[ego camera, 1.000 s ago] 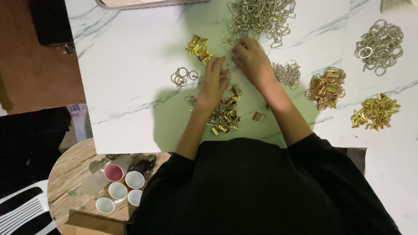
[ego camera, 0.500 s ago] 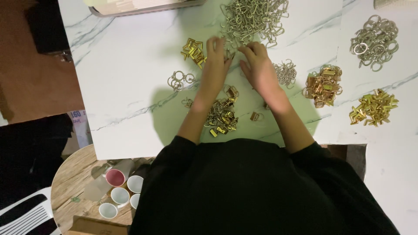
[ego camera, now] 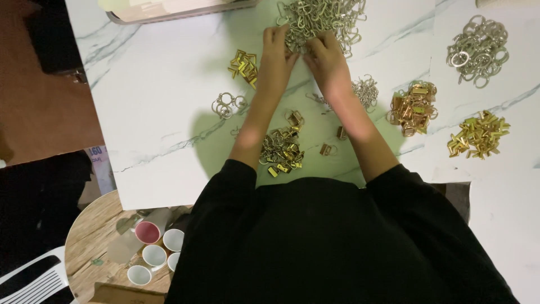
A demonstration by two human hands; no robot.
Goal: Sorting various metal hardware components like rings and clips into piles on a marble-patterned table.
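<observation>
Since 1 second ago both hands have been moved up the white table (ego camera: 157,129) from the finished gold-and-silver pieces (ego camera: 281,149), and the left hand (ego camera: 277,55) and right hand (ego camera: 325,59) are now closed among the silver ring pile (ego camera: 332,17).

A white marble-patterned table (ego camera: 169,112) is strewn with a silver ring pile (ego camera: 323,17) at its far edge, gold clips (ego camera: 478,135) toward the right edge, and assembled pieces (ego camera: 281,149) near the front edge.
</observation>
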